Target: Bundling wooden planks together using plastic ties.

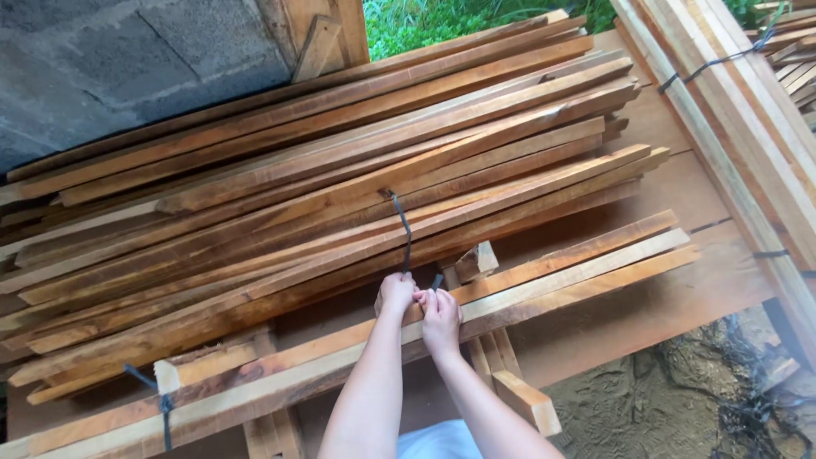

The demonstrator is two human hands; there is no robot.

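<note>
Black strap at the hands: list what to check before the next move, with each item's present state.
1. Both hands on the black strap: ok; left hand and right hand meet at its lower end.
2. Strap running over the big pile of slats: ok, it rises from the hands to the pile's top.
3. Knot or fastening: cannot tell, the fingers hide it.
4. Slat ends even: not ok, they stick out unevenly on the right.
5. Front bundle under the hands already strapped: ok, a dark strap wraps its left part.
</note>
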